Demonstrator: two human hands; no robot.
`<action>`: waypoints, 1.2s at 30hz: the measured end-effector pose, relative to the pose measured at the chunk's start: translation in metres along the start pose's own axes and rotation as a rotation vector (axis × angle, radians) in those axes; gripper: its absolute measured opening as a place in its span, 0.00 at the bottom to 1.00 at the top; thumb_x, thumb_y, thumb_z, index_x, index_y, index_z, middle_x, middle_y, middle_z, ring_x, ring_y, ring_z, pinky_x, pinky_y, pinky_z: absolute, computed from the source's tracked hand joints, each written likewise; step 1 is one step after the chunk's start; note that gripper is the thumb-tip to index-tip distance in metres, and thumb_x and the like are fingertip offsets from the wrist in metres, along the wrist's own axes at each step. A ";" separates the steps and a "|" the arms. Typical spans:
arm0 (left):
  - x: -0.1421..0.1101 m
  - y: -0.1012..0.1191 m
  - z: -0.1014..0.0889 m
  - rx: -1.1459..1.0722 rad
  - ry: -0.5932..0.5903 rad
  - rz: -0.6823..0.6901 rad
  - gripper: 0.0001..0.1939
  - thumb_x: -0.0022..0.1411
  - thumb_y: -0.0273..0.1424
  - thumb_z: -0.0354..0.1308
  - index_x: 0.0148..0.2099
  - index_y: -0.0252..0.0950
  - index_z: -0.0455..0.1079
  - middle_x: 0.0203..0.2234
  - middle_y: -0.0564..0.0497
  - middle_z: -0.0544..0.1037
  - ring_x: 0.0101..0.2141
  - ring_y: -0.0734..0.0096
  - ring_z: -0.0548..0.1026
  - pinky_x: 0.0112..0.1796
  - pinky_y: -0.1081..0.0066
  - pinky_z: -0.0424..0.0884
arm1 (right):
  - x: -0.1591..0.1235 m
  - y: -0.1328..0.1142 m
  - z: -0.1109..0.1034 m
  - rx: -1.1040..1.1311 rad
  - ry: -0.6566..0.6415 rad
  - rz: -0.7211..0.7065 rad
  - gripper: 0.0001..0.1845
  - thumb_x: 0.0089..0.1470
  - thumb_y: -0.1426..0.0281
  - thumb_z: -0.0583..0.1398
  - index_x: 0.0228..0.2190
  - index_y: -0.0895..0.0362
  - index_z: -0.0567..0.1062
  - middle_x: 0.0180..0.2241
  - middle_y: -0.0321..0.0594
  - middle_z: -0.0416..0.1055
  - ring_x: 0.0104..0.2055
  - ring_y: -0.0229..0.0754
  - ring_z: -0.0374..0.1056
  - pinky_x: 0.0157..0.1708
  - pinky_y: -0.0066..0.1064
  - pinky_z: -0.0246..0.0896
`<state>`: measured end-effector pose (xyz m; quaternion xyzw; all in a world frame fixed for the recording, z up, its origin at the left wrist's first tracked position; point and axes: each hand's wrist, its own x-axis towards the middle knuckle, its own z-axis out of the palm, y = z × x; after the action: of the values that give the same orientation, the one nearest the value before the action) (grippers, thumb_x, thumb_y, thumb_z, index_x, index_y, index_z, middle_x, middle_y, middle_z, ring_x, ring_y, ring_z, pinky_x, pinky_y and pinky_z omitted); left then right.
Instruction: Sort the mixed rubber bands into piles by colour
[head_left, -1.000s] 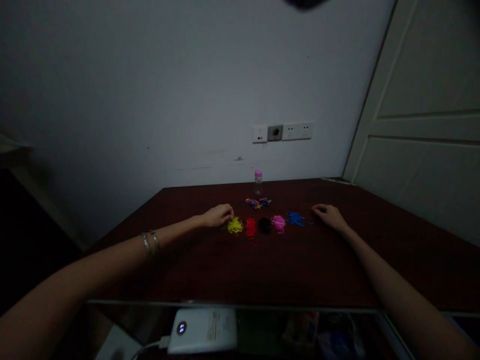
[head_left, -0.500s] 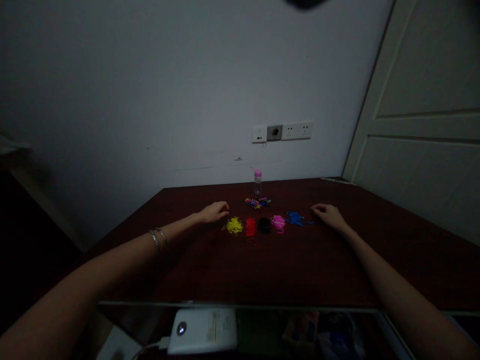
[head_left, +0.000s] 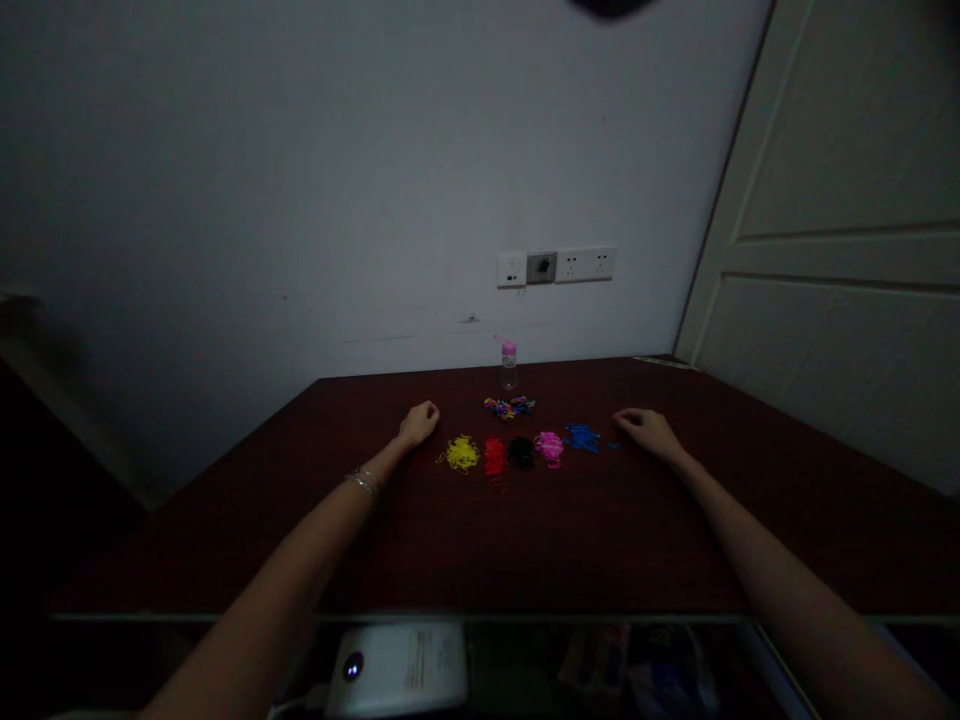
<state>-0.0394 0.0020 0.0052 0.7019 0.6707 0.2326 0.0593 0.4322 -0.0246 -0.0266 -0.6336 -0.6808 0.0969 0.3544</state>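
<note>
Five plain-coloured piles and one mixed heap on dark red-brown.
From my remote seat, I take the black pile (head_left: pixel 521 452) as landmark: the red pile (head_left: pixel 495 457) is just left of it, the bright yellow pile (head_left: pixel 463 454) farther left, the pink pile (head_left: pixel 550 448) just right, the blue pile (head_left: pixel 582 438) farther right; behind it I see the mixed heap (head_left: pixel 510 408), speckled pink, blue and yellow, and a clear bottle (head_left: pixel 509 373) with a pink cap (head_left: pixel 509 348); around it, the tabletop (head_left: pixel 570 540) is dark red-brown; beyond, the wall (head_left: pixel 375 200) looks grey.
</note>
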 end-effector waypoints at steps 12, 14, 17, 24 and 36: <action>0.006 -0.005 0.009 -0.109 0.155 -0.226 0.13 0.60 0.33 0.46 0.39 0.35 0.71 0.39 0.43 0.76 0.40 0.64 0.73 0.39 0.71 0.65 | 0.002 -0.023 0.002 0.074 0.057 -0.086 0.18 0.48 0.65 0.54 0.39 0.59 0.75 0.33 0.41 0.74 0.34 0.41 0.69 0.36 0.30 0.63; 0.006 -0.006 0.009 -0.110 0.160 -0.227 0.13 0.60 0.32 0.46 0.39 0.35 0.71 0.39 0.43 0.76 0.40 0.65 0.73 0.38 0.72 0.65 | 0.006 -0.040 0.007 0.086 0.002 -0.113 0.16 0.48 0.65 0.54 0.36 0.58 0.76 0.34 0.41 0.74 0.35 0.41 0.69 0.36 0.29 0.63; 0.005 -0.005 0.009 -0.110 0.162 -0.219 0.14 0.60 0.33 0.46 0.39 0.35 0.71 0.39 0.44 0.77 0.39 0.66 0.73 0.37 0.73 0.65 | 0.015 -0.070 0.019 0.070 -0.101 -0.188 0.14 0.47 0.69 0.56 0.36 0.58 0.76 0.35 0.41 0.75 0.36 0.40 0.69 0.37 0.27 0.62; 0.000 -0.004 0.009 -0.082 0.148 -0.186 0.14 0.60 0.34 0.46 0.39 0.36 0.71 0.38 0.44 0.77 0.39 0.66 0.73 0.37 0.73 0.65 | 0.042 -0.116 0.058 -0.031 -0.265 -0.298 0.12 0.45 0.77 0.57 0.33 0.59 0.77 0.35 0.42 0.75 0.37 0.40 0.69 0.38 0.25 0.60; -0.003 0.000 0.008 -0.058 0.140 -0.176 0.14 0.61 0.33 0.45 0.39 0.36 0.71 0.37 0.45 0.77 0.38 0.66 0.73 0.36 0.73 0.65 | 0.056 -0.120 0.086 -0.201 -0.288 -0.216 0.10 0.44 0.75 0.59 0.33 0.56 0.74 0.34 0.40 0.74 0.36 0.39 0.68 0.32 0.23 0.56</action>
<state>-0.0363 0.0006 -0.0027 0.6205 0.7251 0.2941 0.0527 0.2880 0.0338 0.0009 -0.5688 -0.7947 0.0792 0.1966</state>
